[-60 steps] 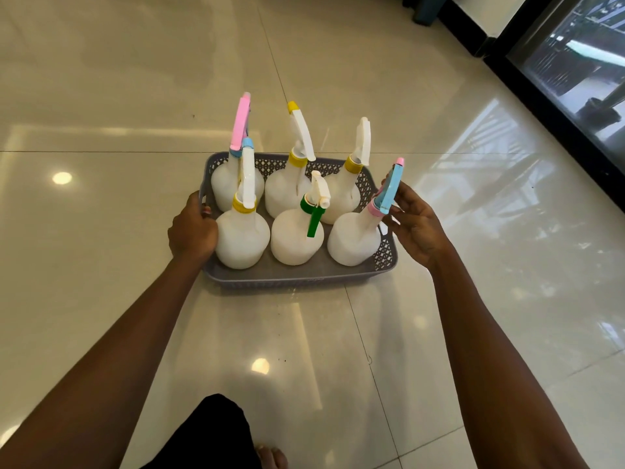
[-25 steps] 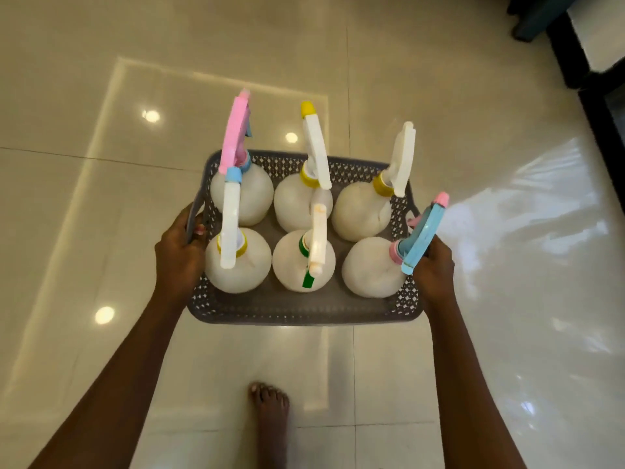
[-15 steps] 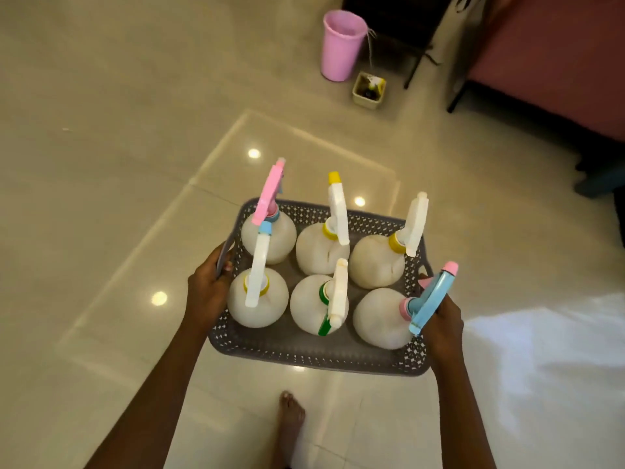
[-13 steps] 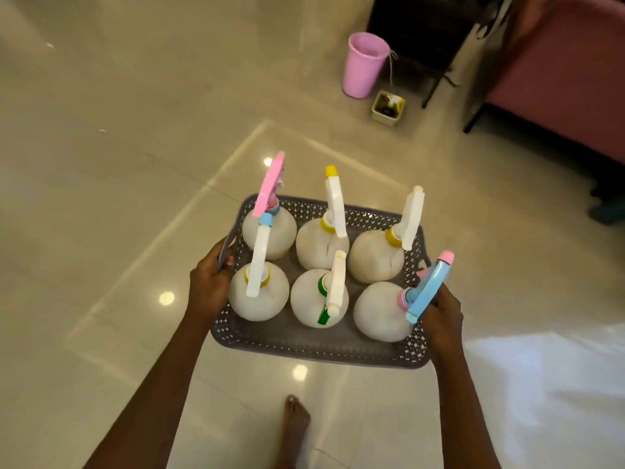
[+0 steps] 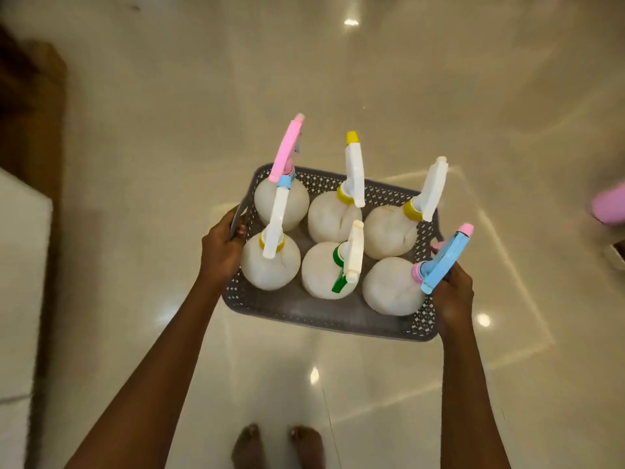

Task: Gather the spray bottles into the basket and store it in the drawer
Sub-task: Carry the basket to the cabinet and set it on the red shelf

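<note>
I hold a grey perforated basket (image 5: pixel 314 318) in the air above the tiled floor. Several white round spray bottles stand upright in it in two rows, among them one with a pink trigger head (image 5: pixel 286 148) at the back left, one with a green trigger (image 5: pixel 329 270) in the front middle, and one with a blue head (image 5: pixel 443 262) at the front right. My left hand (image 5: pixel 220 250) grips the basket's left rim. My right hand (image 5: pixel 451 294) grips the right rim beside the blue-headed bottle. No drawer is in view.
A white surface (image 5: pixel 20 282) with a brown wooden piece (image 5: pixel 33 123) behind it fills the left edge. A blurred pink object (image 5: pixel 608 208) sits at the right edge. My two bare feet (image 5: pixel 277 446) stand on the glossy floor (image 5: pixel 372 79) below the basket.
The basket was lifted off the floor and carried. The view has swung left: the pink bin and dark furniture have left the top, and the white surface has come in at the left.
</note>
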Demonstrator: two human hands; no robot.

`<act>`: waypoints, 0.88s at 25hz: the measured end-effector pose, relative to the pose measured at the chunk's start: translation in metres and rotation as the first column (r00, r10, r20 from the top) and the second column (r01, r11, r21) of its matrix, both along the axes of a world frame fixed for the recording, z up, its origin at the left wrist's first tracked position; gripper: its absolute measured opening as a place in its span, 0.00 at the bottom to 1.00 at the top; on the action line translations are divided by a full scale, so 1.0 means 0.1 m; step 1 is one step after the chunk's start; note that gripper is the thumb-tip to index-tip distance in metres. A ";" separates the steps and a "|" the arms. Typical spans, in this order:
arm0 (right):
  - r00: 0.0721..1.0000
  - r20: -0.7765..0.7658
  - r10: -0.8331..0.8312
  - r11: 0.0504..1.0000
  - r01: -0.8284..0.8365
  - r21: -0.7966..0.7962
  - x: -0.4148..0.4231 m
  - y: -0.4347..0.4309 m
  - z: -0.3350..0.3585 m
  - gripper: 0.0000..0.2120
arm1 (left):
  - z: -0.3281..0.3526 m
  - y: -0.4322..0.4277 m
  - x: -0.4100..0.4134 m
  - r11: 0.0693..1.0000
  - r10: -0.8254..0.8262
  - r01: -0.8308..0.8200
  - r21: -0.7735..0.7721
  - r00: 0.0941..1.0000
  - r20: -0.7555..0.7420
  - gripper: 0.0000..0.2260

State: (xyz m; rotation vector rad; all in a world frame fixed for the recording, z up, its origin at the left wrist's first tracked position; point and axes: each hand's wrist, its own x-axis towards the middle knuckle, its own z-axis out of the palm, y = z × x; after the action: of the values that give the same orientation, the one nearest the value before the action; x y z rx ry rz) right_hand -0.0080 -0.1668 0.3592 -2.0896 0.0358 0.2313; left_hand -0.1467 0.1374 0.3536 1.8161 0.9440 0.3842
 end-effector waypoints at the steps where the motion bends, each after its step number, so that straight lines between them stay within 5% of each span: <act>1: 0.998 -0.020 0.066 0.998 -0.066 0.010 -0.01 0.24 -0.04 0.15 | 0.01 0.13 -0.23 0.998 0.069 -0.069 -0.002 0.998 -0.002 0.20; 8: 0.833 -0.042 0.551 0.834 -0.552 0.002 -0.68 2.07 0.03 0.13 | 0.16 0.66 -2.25 0.811 0.584 -0.585 -0.003 0.811 -0.020 0.18; 13: 0.601 -0.088 0.794 0.605 -0.796 0.014 -1.83 3.01 0.20 0.13 | 0.46 0.49 -3.80 0.581 0.813 -0.811 0.071 0.576 -0.083 0.18; 15: 0.567 -0.088 0.819 0.570 -0.821 0.016 -2.12 3.19 0.27 0.14 | 0.51 0.43 -4.12 0.558 0.829 -0.826 0.079 0.550 -0.100 0.19; 22: 0.124 -0.093 0.988 0.127 -0.992 0.026 -4.45 3.81 0.62 0.12 | 0.85 -0.38 -6.20 0.119 0.987 -0.990 0.082 0.109 -0.119 0.20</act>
State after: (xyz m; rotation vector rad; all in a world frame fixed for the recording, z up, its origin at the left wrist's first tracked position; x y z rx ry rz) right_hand -0.4534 0.2142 0.4211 -1.7680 -1.4267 1.1647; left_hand -0.7665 0.0997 0.4388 0.8378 2.2565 1.0792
